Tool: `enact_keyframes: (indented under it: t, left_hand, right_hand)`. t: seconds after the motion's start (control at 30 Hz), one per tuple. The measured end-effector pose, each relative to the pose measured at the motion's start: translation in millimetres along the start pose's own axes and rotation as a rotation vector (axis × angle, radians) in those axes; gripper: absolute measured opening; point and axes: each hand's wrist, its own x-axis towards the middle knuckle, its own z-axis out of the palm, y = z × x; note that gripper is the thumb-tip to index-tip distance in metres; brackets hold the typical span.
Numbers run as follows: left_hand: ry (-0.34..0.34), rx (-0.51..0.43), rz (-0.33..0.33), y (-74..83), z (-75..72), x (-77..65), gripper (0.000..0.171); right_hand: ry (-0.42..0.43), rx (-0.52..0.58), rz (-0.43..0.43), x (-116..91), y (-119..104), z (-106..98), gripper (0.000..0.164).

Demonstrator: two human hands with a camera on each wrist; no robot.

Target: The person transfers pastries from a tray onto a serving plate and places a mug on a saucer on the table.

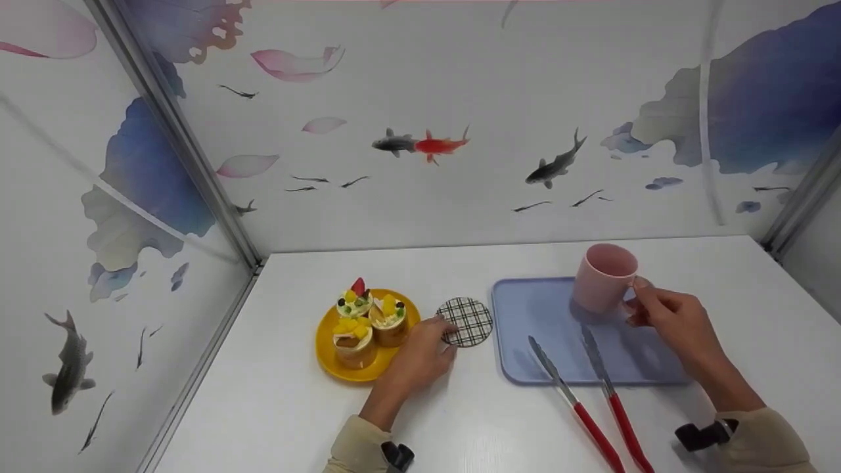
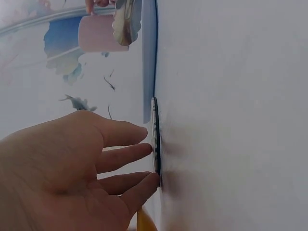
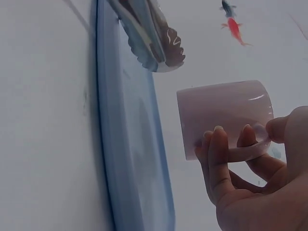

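My right hand (image 1: 670, 318) grips a pink mug (image 1: 601, 279) by its handle. The mug is upright, held a little above the blue tray (image 1: 532, 368); the right wrist view shows a gap under its base. My left hand (image 1: 420, 355) rests its fingertips on the left part of a round checkered coaster (image 1: 470, 322), which lies flat on the table between plate and tray. In the left wrist view, the fingers of this hand reach out fairly straight to the coaster (image 2: 156, 139).
A yellow plate (image 1: 328, 358) with three small fruit-topped cakes (image 1: 355, 338) stands left of my left hand. Tongs (image 1: 608, 394) with red handles lie spread over the tray's front edge, tips over the tray. White walls with printed fish enclose the white table (image 1: 263, 394).
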Motion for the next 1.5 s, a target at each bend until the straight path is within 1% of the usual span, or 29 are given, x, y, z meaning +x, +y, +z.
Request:
enact_keyframes:
  t: [0.13,0.33,0.57,0.63,0.87,1.03,1.2,1.4,1.5]
  left_hand:
    - [0.004,-0.012,-0.009,1.2,-0.2,-0.1,0.035]
    - [0.002,-0.015,-0.034,1.6,0.3,0.7,0.037]
    - [-0.026,-0.002,-0.102,3.4,0.1,0.8,0.048]
    - [-0.027,-0.003,-0.102,3.6,-0.3,1.0,0.048]
    - [-0.019,0.002,-0.083,2.6,-0.2,1.4,0.045]
    - [-0.018,0.008,-0.085,1.7,0.9,1.8,0.044]
    - [-0.022,0.003,-0.071,-0.4,0.1,3.0,0.043]
    - [-0.04,-0.034,-0.101,0.9,-0.3,3.7,0.044]
    - [-0.042,-0.038,-0.107,1.8,0.1,4.1,0.045]
  right_hand:
    - [-0.013,0.008,-0.028,-3.6,-10.8,5.0,0.059]
    - [-0.048,0.012,-0.034,-3.7,-27.5,16.0,0.06]
    - [-0.102,-0.018,-0.018,-2.0,-43.1,29.6,0.063]
    - [-0.113,-0.013,-0.024,-1.4,-47.0,33.9,0.062]
    - [-0.16,0.055,-0.041,1.3,-60.9,48.5,0.058]
    - [-0.21,0.066,-0.046,3.9,-68.8,56.9,0.057]
    - [-0.258,0.066,-0.058,5.6,-77.2,65.8,0.058]
    - [-0.309,0.062,-0.052,9.2,-83.9,77.9,0.062]
    - [-0.332,0.067,-0.04,11.9,-86.8,83.8,0.064]
